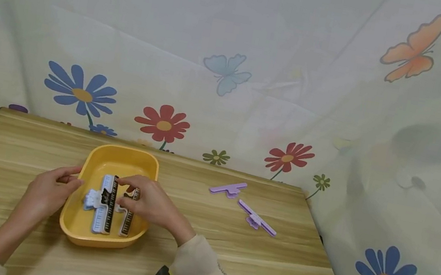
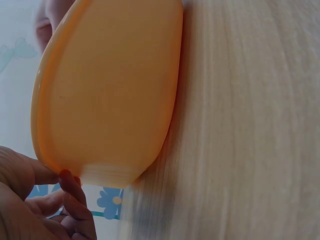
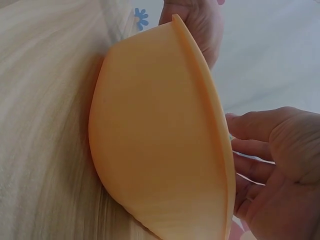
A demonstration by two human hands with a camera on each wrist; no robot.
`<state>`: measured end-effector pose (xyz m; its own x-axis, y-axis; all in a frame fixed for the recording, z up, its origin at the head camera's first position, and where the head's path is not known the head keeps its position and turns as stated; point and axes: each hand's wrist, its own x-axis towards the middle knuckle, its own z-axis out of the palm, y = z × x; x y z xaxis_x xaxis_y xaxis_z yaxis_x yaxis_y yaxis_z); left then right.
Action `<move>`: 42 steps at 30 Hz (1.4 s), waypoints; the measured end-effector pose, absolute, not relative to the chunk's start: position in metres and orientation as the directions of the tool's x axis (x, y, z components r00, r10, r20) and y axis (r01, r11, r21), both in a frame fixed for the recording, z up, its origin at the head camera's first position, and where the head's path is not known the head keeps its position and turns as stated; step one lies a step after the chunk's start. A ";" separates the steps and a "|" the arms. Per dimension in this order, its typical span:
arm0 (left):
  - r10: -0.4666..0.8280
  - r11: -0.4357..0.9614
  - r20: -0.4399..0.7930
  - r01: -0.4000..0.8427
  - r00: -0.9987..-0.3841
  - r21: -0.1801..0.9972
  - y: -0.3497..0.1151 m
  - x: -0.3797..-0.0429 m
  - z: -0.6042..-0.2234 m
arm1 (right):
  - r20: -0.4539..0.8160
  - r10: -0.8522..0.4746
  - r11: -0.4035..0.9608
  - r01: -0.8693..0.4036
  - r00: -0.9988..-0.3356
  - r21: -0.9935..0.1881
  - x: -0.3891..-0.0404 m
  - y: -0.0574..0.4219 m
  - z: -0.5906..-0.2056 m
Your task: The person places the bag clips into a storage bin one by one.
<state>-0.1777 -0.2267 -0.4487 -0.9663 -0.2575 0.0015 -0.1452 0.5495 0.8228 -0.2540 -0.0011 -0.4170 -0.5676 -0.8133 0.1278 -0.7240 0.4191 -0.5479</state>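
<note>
Hanging over the right half of the yellow tray [image 1: 100,243], the right hand [image 1: 149,201] has its grip released as far as can be seen: thumb and forefinger stand apart, beside the right edge of a black piano-key bag clip [image 1: 109,218]. Whether the fingertips touch that clip cannot be told.

The relation that matters is alignment. The black clip's long axis runs near to far, roughly along the tray's length, side by side with a light-blue bag clip [image 1: 98,221] on its left. A second piano-key bag clip [image 1: 126,225] lies on its right, nearly parallel and partly under the right hand. All three are inside the tray, and the right hand is nearer to the two piano-key clips.

The left hand [image 1: 46,188] pinches the tray's left rim. On the bench [image 1: 194,236], to the right of the tray and well apart from it, lie two purple bag clips: the farther one [image 1: 229,189] slants away toward the right, the nearer one [image 1: 257,219] slants toward the person.
</note>
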 end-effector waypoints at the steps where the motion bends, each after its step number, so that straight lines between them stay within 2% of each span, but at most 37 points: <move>1: -0.257 0.549 0.000 -0.146 -0.967 0.823 -0.227 -0.178 -0.449 | 0.130 -0.813 0.417 -0.723 -0.568 -0.551 -0.254 0.000 -0.416; 18: -0.262 0.535 -0.045 -0.184 -0.964 0.825 -0.227 -0.178 -0.448 | 0.186 -0.793 0.395 -0.722 -0.580 -0.568 -0.256 0.007 -0.402; 26: -0.267 0.535 -0.051 -0.192 -0.962 0.823 -0.227 -0.180 -0.447 | 0.240 -0.781 0.357 -0.727 -0.577 -0.587 -0.260 0.009 -0.374; 36: -0.265 0.537 -0.040 -0.182 -0.963 0.824 -0.227 -0.180 -0.448 | 0.415 -0.768 0.238 -0.819 -0.488 -0.521 -0.265 0.010 -0.322; 42: -0.264 0.545 -0.037 -0.180 -0.964 0.819 -0.226 -0.180 -0.448 | 0.445 -0.754 0.223 -0.825 -0.484 -0.520 -0.265 0.011 -0.305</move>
